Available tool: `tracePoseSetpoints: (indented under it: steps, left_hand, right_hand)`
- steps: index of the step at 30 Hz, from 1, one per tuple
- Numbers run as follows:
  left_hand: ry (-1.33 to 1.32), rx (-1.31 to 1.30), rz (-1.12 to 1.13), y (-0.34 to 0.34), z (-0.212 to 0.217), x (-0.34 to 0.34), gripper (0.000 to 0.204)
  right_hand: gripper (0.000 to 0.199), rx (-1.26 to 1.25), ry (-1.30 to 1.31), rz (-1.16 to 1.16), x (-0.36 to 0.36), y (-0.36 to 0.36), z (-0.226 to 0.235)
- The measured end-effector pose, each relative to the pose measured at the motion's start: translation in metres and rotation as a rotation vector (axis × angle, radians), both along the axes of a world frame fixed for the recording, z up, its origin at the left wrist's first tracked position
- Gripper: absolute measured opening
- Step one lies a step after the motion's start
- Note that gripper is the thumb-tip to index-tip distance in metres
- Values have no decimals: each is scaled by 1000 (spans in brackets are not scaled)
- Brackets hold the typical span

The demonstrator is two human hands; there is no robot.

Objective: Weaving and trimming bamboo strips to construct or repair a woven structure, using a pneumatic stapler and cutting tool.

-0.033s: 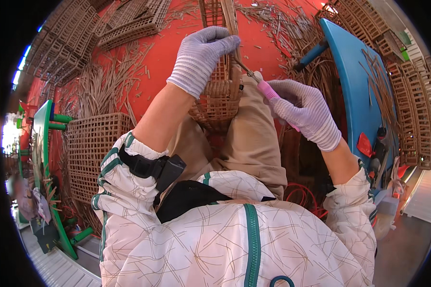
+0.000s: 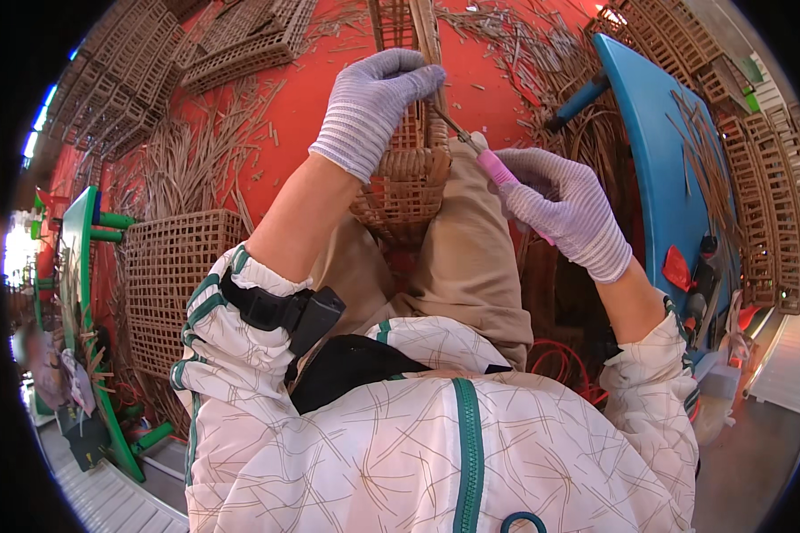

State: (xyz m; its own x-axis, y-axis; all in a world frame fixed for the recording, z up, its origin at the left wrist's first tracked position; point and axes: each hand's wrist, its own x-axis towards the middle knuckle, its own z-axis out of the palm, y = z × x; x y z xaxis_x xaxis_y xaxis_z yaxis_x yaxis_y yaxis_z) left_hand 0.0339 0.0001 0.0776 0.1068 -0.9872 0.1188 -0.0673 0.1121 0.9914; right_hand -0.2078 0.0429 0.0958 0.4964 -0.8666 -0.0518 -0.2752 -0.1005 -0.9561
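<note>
In the head view, nothing visibly changes from the earlier picture, so the work appears to stand at the same point. The woven basket [image 2: 400, 200] is between the person's knees [image 2: 471, 235]. The gloved left hand [image 2: 380, 93] has its grip pinched on the basket's edge; the gloved right hand [image 2: 567, 200] has its grip clamped around a pink-handled tool [image 2: 496, 169], its slim end pointing toward the left fingertips. No brand, label or writing is legible.

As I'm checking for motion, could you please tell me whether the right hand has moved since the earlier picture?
No, not noticeably: the right hand sits in the same place against the blue panel.
</note>
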Motion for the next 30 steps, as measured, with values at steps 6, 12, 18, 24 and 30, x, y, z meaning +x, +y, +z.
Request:
tracePoseSetpoints:
  steps: [6, 12, 18, 24, 30]
  left_hand:
    - [39, -39, 93, 3, -1, 3, 33]
    - [-176, -193, 170, 19, 0, 10, 28]
    - [-504, -345, 12, 72, 4, 14, 19]
    - [-785, -433, 15, 80, -6, 12, 26]
    - [-889, -480, 66, 78, -13, 11, 32]
  right_hand:
    - [45, -385, 247, -414, -68, -27, -20]
    - [64, -621, 1156, -859, -284, -79, -103]
    - [66, -585, 1737, -1135, -341, -72, -117]
    - [23, -743, 425, -589, -128, -42, -40]
    - [21, -486, -63, -55, 39, 14, -20]
